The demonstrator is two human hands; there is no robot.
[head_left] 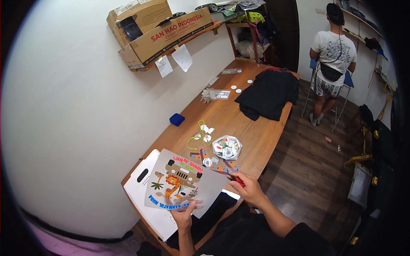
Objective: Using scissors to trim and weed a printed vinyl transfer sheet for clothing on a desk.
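My left hand (183, 216) grips the lower edge of a translucent printed transfer film (209, 187), thumb on top. The film carries a colourful vehicle, a giraffe, a lion, a palm tree and lettering. My right hand (250, 190) is closed around red-handled scissors (238, 181), whose dark blades point left at the film's right edge. My fingers partly hide the scissors. Beneath the film lies a white board (143, 185) with a dark handle slot. Just beyond the film are cut strips of coloured lettering (218, 169).
A clear bowl (240, 150) of small scraps stands mid-table, beside a yellow-green cord (189, 143). Farther off lie a blue folded cloth (176, 119) and black garments (269, 94). Cardboard boxes (166, 32) sit on a wall shelf. Another person (333, 55) is at the far right, back turned.
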